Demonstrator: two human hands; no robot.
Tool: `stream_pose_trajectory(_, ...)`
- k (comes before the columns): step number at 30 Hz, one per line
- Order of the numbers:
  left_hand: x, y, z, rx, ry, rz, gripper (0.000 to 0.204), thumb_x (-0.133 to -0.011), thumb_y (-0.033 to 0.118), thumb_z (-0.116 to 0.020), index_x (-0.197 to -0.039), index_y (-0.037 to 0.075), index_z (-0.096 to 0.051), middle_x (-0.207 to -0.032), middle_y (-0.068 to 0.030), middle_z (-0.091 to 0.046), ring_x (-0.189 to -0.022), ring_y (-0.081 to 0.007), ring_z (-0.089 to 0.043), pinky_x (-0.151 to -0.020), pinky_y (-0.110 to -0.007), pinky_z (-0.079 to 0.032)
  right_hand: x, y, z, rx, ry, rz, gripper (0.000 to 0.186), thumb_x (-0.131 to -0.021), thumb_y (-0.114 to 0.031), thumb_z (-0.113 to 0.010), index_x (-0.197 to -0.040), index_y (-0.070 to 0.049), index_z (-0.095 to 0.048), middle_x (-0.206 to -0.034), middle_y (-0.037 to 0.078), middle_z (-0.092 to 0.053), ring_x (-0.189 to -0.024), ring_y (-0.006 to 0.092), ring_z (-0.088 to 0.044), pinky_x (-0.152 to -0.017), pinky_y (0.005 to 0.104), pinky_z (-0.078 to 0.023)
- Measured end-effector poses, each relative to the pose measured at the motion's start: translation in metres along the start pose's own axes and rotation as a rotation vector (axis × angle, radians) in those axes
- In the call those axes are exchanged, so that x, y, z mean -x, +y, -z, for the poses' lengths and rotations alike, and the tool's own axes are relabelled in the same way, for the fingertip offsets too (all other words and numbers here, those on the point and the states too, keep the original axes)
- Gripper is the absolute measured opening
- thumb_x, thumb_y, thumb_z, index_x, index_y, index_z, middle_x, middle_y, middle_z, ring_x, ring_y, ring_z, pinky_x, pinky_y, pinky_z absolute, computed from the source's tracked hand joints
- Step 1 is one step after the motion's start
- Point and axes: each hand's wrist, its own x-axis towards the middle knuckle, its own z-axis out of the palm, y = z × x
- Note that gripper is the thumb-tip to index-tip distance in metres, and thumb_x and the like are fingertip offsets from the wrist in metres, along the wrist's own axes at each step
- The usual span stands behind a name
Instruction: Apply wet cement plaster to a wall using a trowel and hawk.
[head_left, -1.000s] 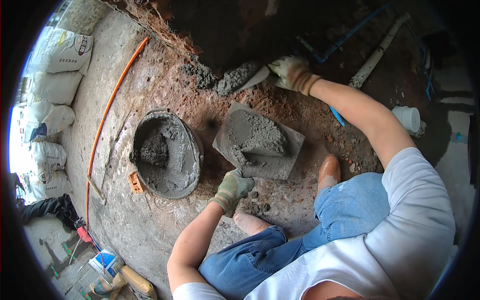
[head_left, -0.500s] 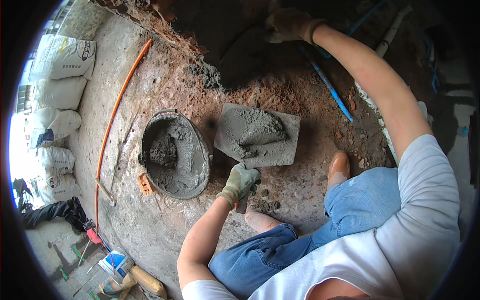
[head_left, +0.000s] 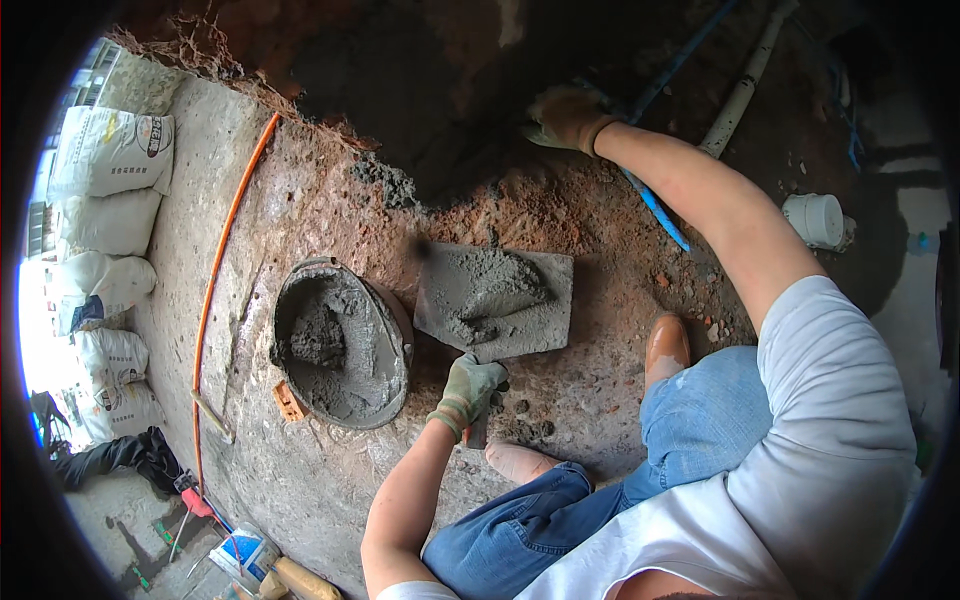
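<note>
My left hand [head_left: 470,386], in a pale green glove, is closed around the handle of a mortar hawk [head_left: 548,318]. On the flat plate of the hawk lies a heap of wet grey mortar [head_left: 500,285]. My right hand [head_left: 566,118], also gloved, reaches up against a dark, freshly coated wall surface [head_left: 430,90]. Its fingers look curled, but shadow hides what they hold. Left of the hawk stands a round black bucket [head_left: 398,330], tilted toward me, with grey mortar inside.
A piece of orange brick [head_left: 290,401] lies by the bucket. An orange hose [head_left: 215,270] runs along the floor, with stacked white sacks [head_left: 112,155] at far left. Blue pipe [head_left: 660,212], a white pipe [head_left: 745,85] and a white plastic fitting [head_left: 815,219] are at right. Rubble lies near my shoes.
My right hand has come lower along the dark wall, slightly toward me. The view has shifted, so bucket and hawk appear lower and further left; the left hand keeps its hold.
</note>
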Motion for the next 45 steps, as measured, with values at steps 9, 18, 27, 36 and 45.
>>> stream_pose_trajectory(9, -0.012, 0.014, -0.009, 0.004, -0.024, -0.032, 0.013, -0.079, 0.006, -0.067, -0.089, -0.002, -0.063, -0.074, -0.0123, -0.066, -0.057, -0.0207, -0.062, -0.046, -0.032, -0.049, 0.029, 0.027, 0.041, 0.052, 0.445, 0.070, 0.040, -0.090, -0.052, -0.058, -0.105, -0.017, -0.072, -0.106, 0.011, -0.069, -0.102, 0.0319, -0.064, -0.077, 0.0480, -0.054)
stream_pose_trajectory(18, -0.018, 0.047, -0.014, 0.054, 0.013, -0.137, 0.015, -0.077, 0.009, -0.066, -0.089, 0.000, -0.064, -0.073, -0.0121, -0.066, -0.052, -0.0196, -0.057, -0.050, -0.033, -0.048, 0.146, -0.049, 0.028, -0.678, -0.228, 0.029, 0.035, -0.079, -0.040, -0.075, -0.078, -0.005, -0.068, -0.080, 0.008, -0.070, -0.074, 0.0158, -0.066, -0.060, 0.0324, -0.050)
stream_pose_trajectory(27, -0.015, 0.012, -0.008, -0.028, -0.024, -0.035, 0.018, -0.078, 0.009, -0.066, -0.092, -0.001, -0.062, -0.075, -0.0130, -0.066, -0.055, -0.0205, -0.058, -0.048, -0.033, -0.048, 0.048, -0.120, -0.036, -2.369, -0.330, -1.131, 0.028, -0.098, -0.035, -0.056, -0.108, -0.009, -0.052, -0.099, 0.010, -0.067, -0.082, 0.0275, -0.067, -0.072, 0.0468, -0.059)
stream_pose_trajectory(36, -0.012, -0.002, -0.017, -0.048, -0.049, 0.024, 0.017, -0.079, 0.011, -0.069, -0.089, -0.001, -0.062, -0.077, -0.0119, -0.066, -0.056, -0.0216, -0.061, -0.046, -0.034, -0.048, -0.024, -0.146, -0.036, -2.440, -0.109, -1.171, 0.032, -0.101, -0.037, -0.049, -0.115, -0.008, -0.048, -0.099, 0.015, -0.065, -0.089, 0.0315, -0.066, -0.080, 0.0550, -0.056)
stream_pose_trajectory(45, -0.010, -0.002, -0.013, -0.008, 0.001, 0.000, 0.017, -0.082, 0.012, -0.062, -0.094, 0.001, -0.055, -0.077, -0.0110, -0.062, -0.061, -0.0234, -0.064, -0.046, -0.035, -0.049, 0.066, -0.121, 0.067, -2.596, -0.246, -0.607, 0.027, -0.099, -0.028, -0.055, -0.108, -0.003, -0.057, -0.099, 0.013, -0.066, -0.086, 0.0246, -0.067, -0.080, 0.0442, -0.059)
